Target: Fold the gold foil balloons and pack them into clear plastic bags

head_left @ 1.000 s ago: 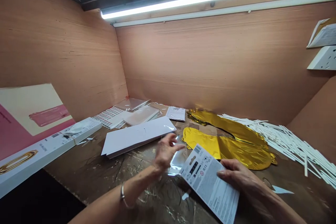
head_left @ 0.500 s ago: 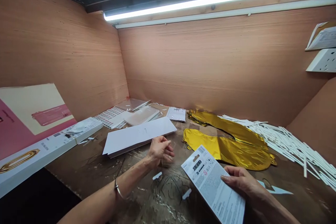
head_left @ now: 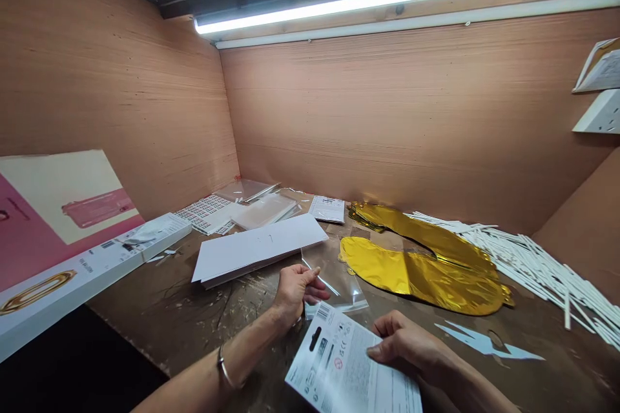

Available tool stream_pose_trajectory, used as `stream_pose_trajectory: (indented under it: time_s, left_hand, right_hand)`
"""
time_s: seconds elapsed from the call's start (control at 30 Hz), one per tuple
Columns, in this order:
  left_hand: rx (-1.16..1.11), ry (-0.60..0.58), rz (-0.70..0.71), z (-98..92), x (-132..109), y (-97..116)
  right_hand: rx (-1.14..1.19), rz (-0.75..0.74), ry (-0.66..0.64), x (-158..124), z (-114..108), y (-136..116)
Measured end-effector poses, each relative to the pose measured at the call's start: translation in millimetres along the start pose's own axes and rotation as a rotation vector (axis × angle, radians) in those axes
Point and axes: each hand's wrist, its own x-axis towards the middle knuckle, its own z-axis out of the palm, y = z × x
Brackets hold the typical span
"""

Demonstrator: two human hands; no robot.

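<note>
My right hand (head_left: 407, 348) grips a white printed card (head_left: 356, 361) by its right side, thumb on top. The card has a hang hole, a barcode and small print, and it tilts toward the lower left. My left hand (head_left: 295, 297) is closed in a pinch just above the card's top end, at a clear plastic bag (head_left: 336, 271). The bag lies partly behind the fingers, and their exact grip on its edge is partly hidden.
Long white cards (head_left: 261, 248) are stacked behind my left hand. Gold foil balloons (head_left: 426, 277) lie to the right, beside many white sticks (head_left: 523, 264). A cut paper scrap (head_left: 494, 342) sits near my right forearm. A long balloon box (head_left: 97, 264) stands at left.
The card in my right hand has moved left and turned flatter, closer to my left hand. A clear bag now shows spread out by my left fingers.
</note>
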Motion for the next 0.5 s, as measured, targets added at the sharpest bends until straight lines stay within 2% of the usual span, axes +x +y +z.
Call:
stream_pose_trajectory:
  time_s: [0.17, 0.37, 0.5]
  left_hand:
    - [0.018, 0.013, 0.033, -5.2, -11, 6]
    - [-0.010, 0.032, 0.073, -14.9, -20, 10]
    - [-0.019, 0.067, 0.118, -13.9, -23, 9]
  right_hand:
    - [0.002, 0.002, 0.049, 7, -2, -1]
    - [0.114, -0.108, 0.094, 17, -11, 1]
    - [0.186, -0.223, 0.101, 9, -7, -3]
